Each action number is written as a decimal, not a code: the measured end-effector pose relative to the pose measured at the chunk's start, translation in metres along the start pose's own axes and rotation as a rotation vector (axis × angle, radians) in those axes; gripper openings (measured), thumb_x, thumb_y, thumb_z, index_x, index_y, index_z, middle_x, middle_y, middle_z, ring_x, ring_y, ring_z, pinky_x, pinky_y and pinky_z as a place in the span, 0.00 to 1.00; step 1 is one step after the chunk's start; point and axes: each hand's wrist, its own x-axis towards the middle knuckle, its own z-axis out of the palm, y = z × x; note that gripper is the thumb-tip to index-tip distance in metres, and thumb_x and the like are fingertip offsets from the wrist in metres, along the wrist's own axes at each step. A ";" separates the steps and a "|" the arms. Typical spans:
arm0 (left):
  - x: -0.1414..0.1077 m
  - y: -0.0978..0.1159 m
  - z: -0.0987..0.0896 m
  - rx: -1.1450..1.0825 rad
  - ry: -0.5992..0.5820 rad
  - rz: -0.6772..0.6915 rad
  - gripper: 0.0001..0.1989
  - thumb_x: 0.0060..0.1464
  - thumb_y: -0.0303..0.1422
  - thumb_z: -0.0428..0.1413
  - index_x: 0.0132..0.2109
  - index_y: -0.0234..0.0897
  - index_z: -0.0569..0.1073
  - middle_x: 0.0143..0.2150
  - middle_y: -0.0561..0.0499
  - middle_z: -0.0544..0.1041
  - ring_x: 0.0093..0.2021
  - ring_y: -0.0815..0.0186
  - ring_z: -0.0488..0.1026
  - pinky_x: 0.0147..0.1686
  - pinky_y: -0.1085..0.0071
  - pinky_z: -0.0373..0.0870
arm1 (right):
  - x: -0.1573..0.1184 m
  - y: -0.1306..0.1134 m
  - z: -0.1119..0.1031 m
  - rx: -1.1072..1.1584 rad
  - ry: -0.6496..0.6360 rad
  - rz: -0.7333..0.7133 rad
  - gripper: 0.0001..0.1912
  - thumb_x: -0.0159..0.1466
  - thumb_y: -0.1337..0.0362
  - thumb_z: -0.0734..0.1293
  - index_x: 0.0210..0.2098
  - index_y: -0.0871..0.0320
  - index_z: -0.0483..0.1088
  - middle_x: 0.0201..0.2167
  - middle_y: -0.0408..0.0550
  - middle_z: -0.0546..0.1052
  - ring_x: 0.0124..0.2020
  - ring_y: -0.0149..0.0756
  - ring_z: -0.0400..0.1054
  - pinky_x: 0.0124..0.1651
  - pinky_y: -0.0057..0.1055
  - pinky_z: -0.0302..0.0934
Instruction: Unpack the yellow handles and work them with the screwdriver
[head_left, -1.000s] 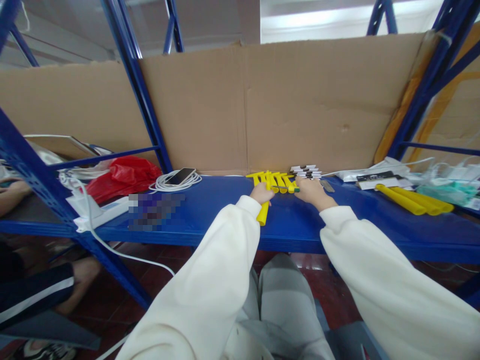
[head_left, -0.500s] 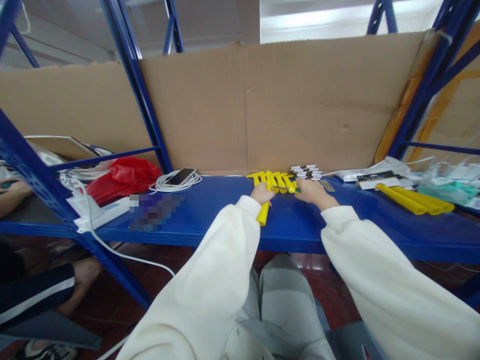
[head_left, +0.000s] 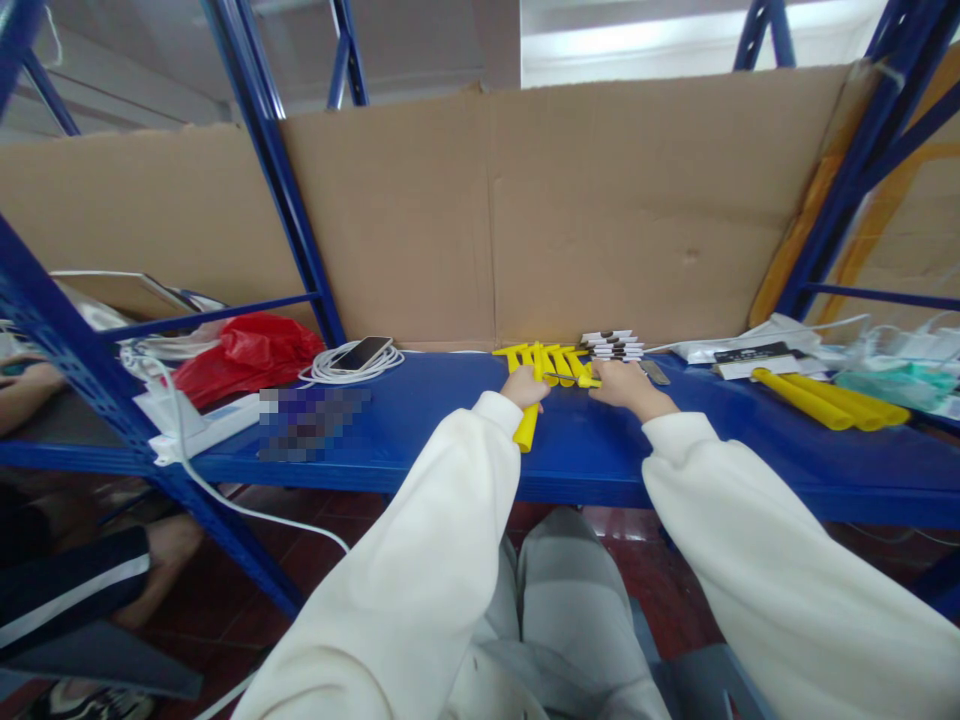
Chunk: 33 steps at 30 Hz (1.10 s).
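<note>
My left hand (head_left: 523, 387) is closed around a yellow T-shaped tool, probably a scraper (head_left: 527, 428), whose round handle points toward me over the blue shelf. In my right hand (head_left: 626, 387), the fingers pinch the yellow handle of a screwdriver (head_left: 587, 381). Its thin shaft runs left to the head of the held tool; the exact contact of the tip is too small to see. Just behind my hands lies a row of several similar yellow T-shaped tools (head_left: 564, 366). A stack of small white-and-black packets (head_left: 613, 345) stands beyond my right hand, beside a flat grey piece (head_left: 655, 372).
Yellow tubes (head_left: 829, 400) lie on the right of the blue shelf (head_left: 442, 430), near a white packet (head_left: 757, 358). On the left are a phone (head_left: 365, 352) on a coiled white cable, a red bag (head_left: 251, 355) and a power strip (head_left: 217, 425). Cardboard (head_left: 600, 200) stands behind. Another person's hand (head_left: 34, 385) shows far left.
The screwdriver's handle has turned in my right fingers: a green part that showed before now looks yellow. Both hands stay in nearly the same place.
</note>
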 end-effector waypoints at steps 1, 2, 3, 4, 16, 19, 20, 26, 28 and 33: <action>0.000 0.000 0.000 -0.003 -0.002 0.002 0.13 0.51 0.19 0.53 0.42 0.26 0.78 0.27 0.49 0.77 0.22 0.66 0.75 0.29 0.70 0.75 | 0.000 -0.001 0.000 -0.002 0.005 0.013 0.22 0.63 0.64 0.64 0.55 0.63 0.70 0.50 0.64 0.79 0.52 0.51 0.74 0.49 0.38 0.62; 0.000 0.000 0.000 -0.006 -0.002 0.002 0.13 0.51 0.19 0.53 0.42 0.26 0.78 0.27 0.50 0.77 0.21 0.66 0.75 0.29 0.70 0.75 | -0.001 -0.002 0.000 -0.001 0.010 0.024 0.23 0.62 0.64 0.65 0.56 0.64 0.69 0.50 0.65 0.79 0.51 0.50 0.74 0.48 0.37 0.63; 0.000 0.000 0.000 -0.008 -0.001 0.001 0.13 0.51 0.19 0.53 0.42 0.26 0.78 0.27 0.49 0.77 0.21 0.65 0.75 0.29 0.70 0.75 | -0.001 -0.002 0.000 0.003 0.016 0.028 0.23 0.62 0.65 0.65 0.56 0.64 0.69 0.50 0.65 0.79 0.51 0.50 0.75 0.48 0.37 0.63; 0.000 0.000 0.000 -0.009 0.000 0.002 0.13 0.51 0.19 0.53 0.42 0.27 0.78 0.27 0.49 0.77 0.21 0.65 0.75 0.29 0.70 0.75 | -0.002 -0.003 0.000 0.005 0.023 0.026 0.23 0.62 0.66 0.64 0.57 0.63 0.69 0.50 0.65 0.79 0.51 0.49 0.75 0.48 0.37 0.63; 0.002 -0.002 0.001 -0.010 -0.010 0.007 0.12 0.50 0.21 0.54 0.40 0.29 0.79 0.30 0.47 0.79 0.25 0.65 0.77 0.26 0.74 0.74 | 0.001 0.000 0.000 0.019 -0.012 -0.006 0.20 0.63 0.63 0.64 0.53 0.61 0.72 0.48 0.62 0.80 0.51 0.51 0.75 0.48 0.37 0.64; 0.003 -0.002 0.001 0.003 -0.014 0.010 0.13 0.49 0.21 0.53 0.41 0.28 0.79 0.30 0.46 0.79 0.26 0.64 0.78 0.27 0.74 0.74 | 0.000 -0.002 0.000 0.028 -0.006 0.014 0.22 0.62 0.65 0.65 0.56 0.62 0.70 0.50 0.63 0.80 0.50 0.50 0.75 0.46 0.35 0.64; 0.002 -0.002 0.001 0.006 -0.014 0.011 0.13 0.49 0.21 0.53 0.42 0.28 0.79 0.30 0.46 0.79 0.26 0.64 0.78 0.27 0.74 0.74 | 0.000 -0.002 0.000 0.031 -0.003 0.015 0.22 0.63 0.65 0.64 0.56 0.62 0.70 0.50 0.63 0.80 0.51 0.49 0.75 0.46 0.35 0.64; 0.001 -0.001 0.000 0.009 -0.019 0.007 0.15 0.50 0.21 0.52 0.43 0.26 0.78 0.30 0.45 0.79 0.26 0.63 0.78 0.27 0.72 0.75 | 0.000 -0.001 -0.003 0.061 -0.043 -0.004 0.21 0.64 0.62 0.61 0.54 0.61 0.73 0.50 0.62 0.80 0.53 0.54 0.74 0.51 0.41 0.63; 0.002 -0.001 0.000 0.006 -0.020 0.004 0.15 0.49 0.21 0.52 0.43 0.27 0.79 0.29 0.45 0.79 0.26 0.63 0.78 0.28 0.71 0.75 | 0.001 -0.001 -0.003 0.055 -0.054 -0.006 0.21 0.65 0.61 0.61 0.53 0.60 0.74 0.49 0.62 0.80 0.53 0.54 0.74 0.51 0.41 0.63; 0.002 -0.001 0.000 -0.001 -0.021 0.008 0.14 0.49 0.20 0.53 0.42 0.28 0.79 0.31 0.46 0.79 0.26 0.63 0.78 0.28 0.72 0.75 | 0.002 -0.001 0.001 0.012 -0.009 0.004 0.22 0.62 0.63 0.65 0.55 0.60 0.72 0.49 0.61 0.81 0.52 0.51 0.75 0.48 0.36 0.64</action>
